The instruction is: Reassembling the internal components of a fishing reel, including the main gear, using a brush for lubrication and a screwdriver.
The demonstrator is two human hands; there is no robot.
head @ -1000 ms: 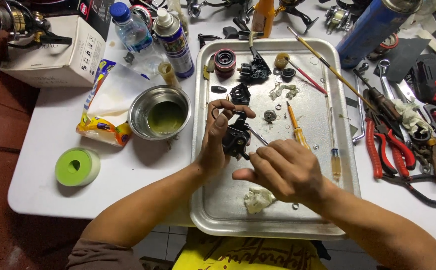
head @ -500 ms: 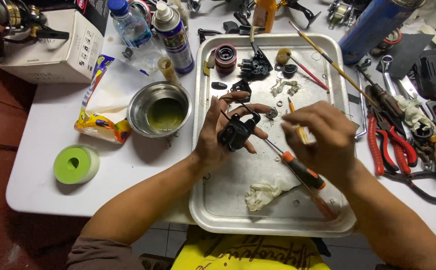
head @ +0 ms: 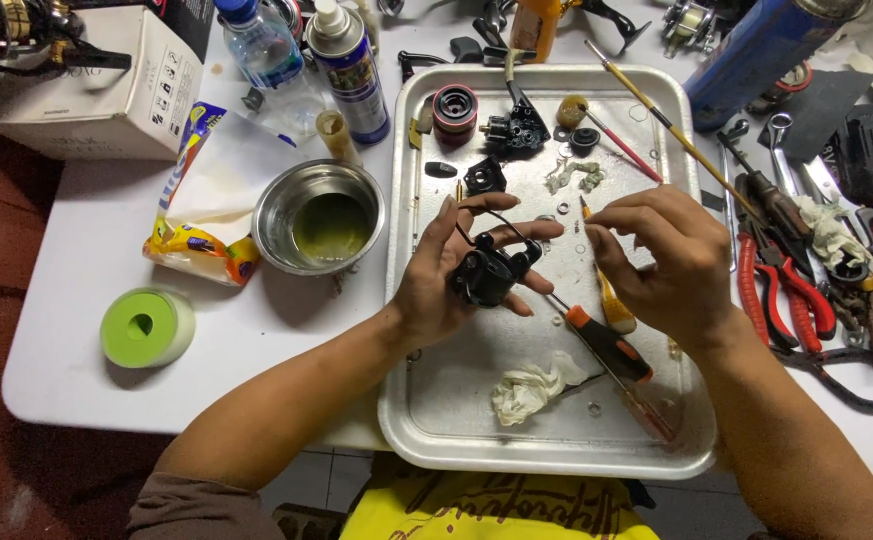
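My left hand (head: 435, 292) holds a black fishing-reel body (head: 487, 272) over the middle of a metal tray (head: 457, 410), fingers spread around it. My right hand (head: 669, 262) hovers just right of the reel, thumb and fingertips pinched together; whether a tiny part sits between them is too small to tell. An orange-and-black screwdriver (head: 612, 346) lies on the tray below both hands. A yellow-handled screwdriver (head: 618, 314) lies partly under my right hand. A crumpled white rag (head: 532, 388) rests near the tray's front.
Loose black reel parts (head: 517, 128) and washers lie at the tray's far end. Left of the tray stand a steel bowl (head: 275, 215), spray can (head: 349, 60), bottle (head: 257, 40), box (head: 97, 90) and green tape roll (head: 145, 326). Red pliers (head: 777, 290) and other tools crowd the right.
My right hand let go of the orange-and-black screwdriver, which now lies on the tray, and rose toward the reel with fingers pinched. My left hand kept hold of the reel body.
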